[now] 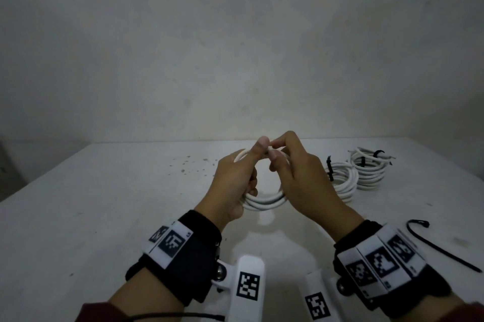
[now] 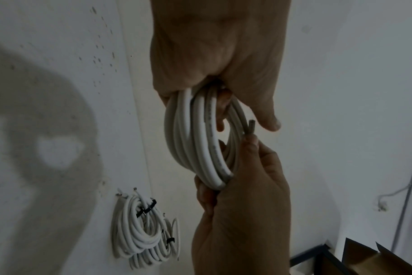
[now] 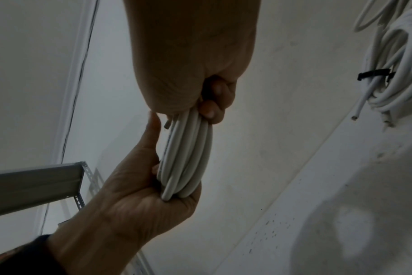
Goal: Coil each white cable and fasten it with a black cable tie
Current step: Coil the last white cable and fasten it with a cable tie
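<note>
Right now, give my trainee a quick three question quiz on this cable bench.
1. True or false: both hands grip the white coil.
2. How many tied coils lie on the table?
3. On which side of the hands does the loose black cable tie lie? A left, B right.

Key: 1 true, left hand and right hand both grip it. 2 two, near and far. 3 B.

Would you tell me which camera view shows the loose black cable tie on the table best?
The head view: the loose black cable tie lies unobstructed on the table, right of the right hand. Neither wrist view shows it; they show only ties already fastened on finished coils.
</note>
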